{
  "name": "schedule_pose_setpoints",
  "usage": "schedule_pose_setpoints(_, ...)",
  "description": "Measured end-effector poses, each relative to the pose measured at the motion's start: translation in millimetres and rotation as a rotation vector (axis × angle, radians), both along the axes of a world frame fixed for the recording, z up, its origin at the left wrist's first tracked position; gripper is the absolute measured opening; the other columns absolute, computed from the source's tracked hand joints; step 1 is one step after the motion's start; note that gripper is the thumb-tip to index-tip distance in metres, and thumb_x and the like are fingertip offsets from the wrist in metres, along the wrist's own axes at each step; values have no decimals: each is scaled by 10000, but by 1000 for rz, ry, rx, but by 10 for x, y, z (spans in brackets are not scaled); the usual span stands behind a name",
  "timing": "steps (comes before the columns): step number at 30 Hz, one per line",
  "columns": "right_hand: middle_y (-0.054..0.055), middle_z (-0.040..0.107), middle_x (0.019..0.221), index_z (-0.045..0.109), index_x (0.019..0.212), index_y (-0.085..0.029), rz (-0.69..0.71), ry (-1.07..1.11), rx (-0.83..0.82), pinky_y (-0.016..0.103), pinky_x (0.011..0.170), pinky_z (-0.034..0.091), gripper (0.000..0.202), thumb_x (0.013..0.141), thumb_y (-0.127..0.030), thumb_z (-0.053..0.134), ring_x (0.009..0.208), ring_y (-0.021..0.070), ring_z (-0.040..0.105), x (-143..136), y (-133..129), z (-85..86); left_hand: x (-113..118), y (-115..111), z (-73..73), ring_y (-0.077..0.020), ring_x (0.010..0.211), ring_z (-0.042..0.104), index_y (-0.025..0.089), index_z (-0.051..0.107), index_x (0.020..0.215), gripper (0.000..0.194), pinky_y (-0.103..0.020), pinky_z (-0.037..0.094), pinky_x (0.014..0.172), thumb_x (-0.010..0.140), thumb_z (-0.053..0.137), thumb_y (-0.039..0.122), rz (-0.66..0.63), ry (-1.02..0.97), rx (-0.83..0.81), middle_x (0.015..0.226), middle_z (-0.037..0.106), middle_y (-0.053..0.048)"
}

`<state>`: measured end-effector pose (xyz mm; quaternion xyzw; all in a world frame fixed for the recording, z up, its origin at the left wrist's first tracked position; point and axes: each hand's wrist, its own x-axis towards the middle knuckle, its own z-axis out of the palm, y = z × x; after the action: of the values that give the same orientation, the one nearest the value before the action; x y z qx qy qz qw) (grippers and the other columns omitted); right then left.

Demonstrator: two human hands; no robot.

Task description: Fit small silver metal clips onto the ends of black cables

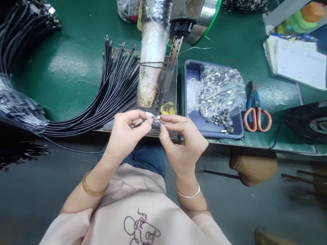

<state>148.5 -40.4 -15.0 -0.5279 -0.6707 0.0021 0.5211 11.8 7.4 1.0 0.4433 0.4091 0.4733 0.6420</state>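
In front of my body my left hand (pixel 125 134) pinches a thin black cable (pixel 140 124) close to its end, and a white wrap covers one fingertip. Opposite it, my right hand (pixel 184 138) closes thumb and forefinger on a small shiny metal connector (pixel 157 117) at the cable's end. How the two parts join is too small to tell. Just above my fingers, a metal-rod tool like a soldering iron (pixel 170 66) slopes down beside a white wrapped tube (pixel 151 69). A yellow pad (pixel 167 108) lies near its lower end.
On the left a bundle of black cables (pixel 90 118) curves over the green table (pixel 70 66). Right of my hands stands a blue tray (pixel 232 132) with bagged metal connectors (pixel 221 86). Orange-handled pliers (pixel 256 113), a solder spool (pixel 207 15) and papers (pixel 297 61) lie farther out.
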Motion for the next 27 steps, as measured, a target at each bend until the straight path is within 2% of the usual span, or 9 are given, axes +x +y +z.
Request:
schedule_pose_setpoints(8, -3, 789, 928, 651, 874, -233, -24, -26, 14, 302, 802, 616, 163, 875, -78, 701, 881, 157, 767, -6, 25, 47, 23, 1, 66, -58, 489, 419, 144, 688, 638, 94, -201, 391, 505, 667, 762, 193, 27, 35, 0, 511, 526, 59)
schedule_pose_setpoints(17, 3, 788, 939, 621, 854, -235, 5, -22, -26, 305, 806, 630, 166, 881, -81, 676, 897, 161, 774, 2, -9, 55, -15, 5, 20, -71, 520, 487, 134, 706, 661, 97, -214, 415, 536, 663, 749, 221, -26, 32, -57, 577, 616, 20)
schedule_pose_setpoints(22, 0, 787, 930, 620, 872, -235, 7, 0, -28, 274, 765, 626, 162, 882, -87, 686, 879, 149, 771, 13, -27, 34, -33, -6, 18, -49, 475, 352, 142, 685, 657, 87, -204, 297, 479, 671, 738, 209, -56, 47, -36, 501, 488, 62)
schedule_pose_setpoints(27, 1, 788, 916, 636, 880, -235, -9, -20, -28, 269, 744, 621, 168, 880, -76, 689, 862, 149, 768, 16, -32, 39, -45, -32, -4, -65, 514, 336, 147, 662, 662, 117, -218, 249, 490, 691, 736, 232, -109, 89, -44, 532, 437, 53)
